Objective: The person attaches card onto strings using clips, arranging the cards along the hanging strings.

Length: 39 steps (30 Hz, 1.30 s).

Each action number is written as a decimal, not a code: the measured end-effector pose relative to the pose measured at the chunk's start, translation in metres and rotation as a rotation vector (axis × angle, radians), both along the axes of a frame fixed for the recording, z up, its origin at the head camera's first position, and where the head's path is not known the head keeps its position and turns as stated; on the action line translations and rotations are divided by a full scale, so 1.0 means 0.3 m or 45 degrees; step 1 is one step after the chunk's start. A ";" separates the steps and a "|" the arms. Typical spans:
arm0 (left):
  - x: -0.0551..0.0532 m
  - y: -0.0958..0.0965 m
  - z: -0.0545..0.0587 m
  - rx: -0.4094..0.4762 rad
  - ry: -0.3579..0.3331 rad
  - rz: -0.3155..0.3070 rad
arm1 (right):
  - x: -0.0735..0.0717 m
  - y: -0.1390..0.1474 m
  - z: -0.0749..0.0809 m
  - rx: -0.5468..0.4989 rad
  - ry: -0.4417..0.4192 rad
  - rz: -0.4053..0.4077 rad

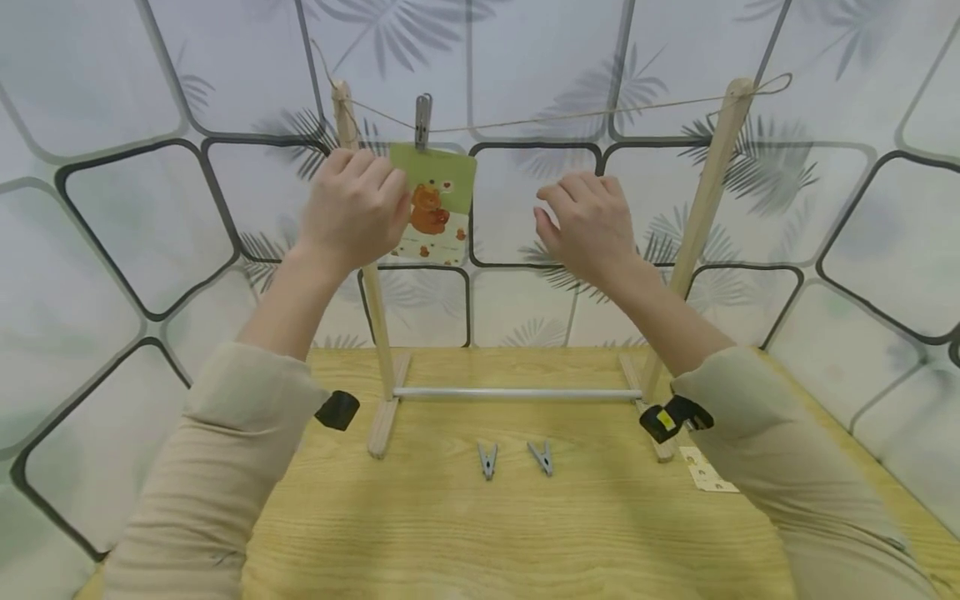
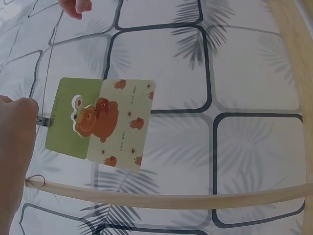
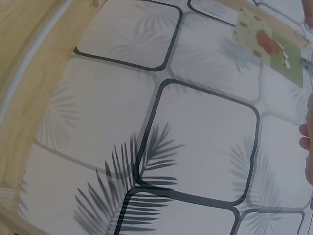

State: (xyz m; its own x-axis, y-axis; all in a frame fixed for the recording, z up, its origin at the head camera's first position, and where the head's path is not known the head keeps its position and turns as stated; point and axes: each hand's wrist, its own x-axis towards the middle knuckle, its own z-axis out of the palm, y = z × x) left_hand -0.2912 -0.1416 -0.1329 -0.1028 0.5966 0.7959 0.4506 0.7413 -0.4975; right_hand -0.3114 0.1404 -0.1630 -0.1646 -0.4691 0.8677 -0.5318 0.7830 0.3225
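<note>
A green and cream card (image 1: 442, 208) with a brown bear print hangs from a thin string (image 1: 555, 122), held at its top by a grey clothespin (image 1: 423, 117). My left hand (image 1: 356, 204) is raised just left of the card, fingers loosely curled, overlapping its left edge in the head view. In the left wrist view, the thumb side lies close to the clothespin (image 2: 43, 120). Farther right, my right hand (image 1: 588, 221) hovers below the string with bent fingers and nothing between them. Only its fingers (image 3: 305, 137) show at the right wrist view's edge.
Two wooden posts (image 1: 705, 200) carry the string, joined low down by a white rod (image 1: 517, 393). Two grey clothespins (image 1: 487, 461) lie on the wooden table (image 1: 480, 533). Another patterned card (image 1: 705, 471) lies at the right, partly behind the right sleeve.
</note>
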 end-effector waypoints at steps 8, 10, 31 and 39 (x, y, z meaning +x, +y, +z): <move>0.003 -0.013 -0.070 -0.016 -0.014 -0.092 | 0.026 0.124 -0.074 0.038 -0.097 0.045; 0.004 -0.015 -0.095 -0.033 -0.021 -0.119 | 0.029 0.156 -0.099 0.062 -0.121 0.045; 0.032 -0.006 -0.404 -0.104 -0.318 -0.169 | 0.110 0.443 -0.350 0.070 -0.274 0.008; 0.035 0.003 -0.493 -0.129 -0.384 -0.091 | 0.134 0.530 -0.429 0.035 -0.350 -0.119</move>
State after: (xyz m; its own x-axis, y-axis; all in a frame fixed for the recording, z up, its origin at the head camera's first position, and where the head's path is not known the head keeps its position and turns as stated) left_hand -0.2808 -0.1406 -0.2808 -0.2798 0.6858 0.6719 0.6384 0.6556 -0.4033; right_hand -0.2713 0.2995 -0.2916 -0.4352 -0.4639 0.7717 -0.5282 0.8256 0.1984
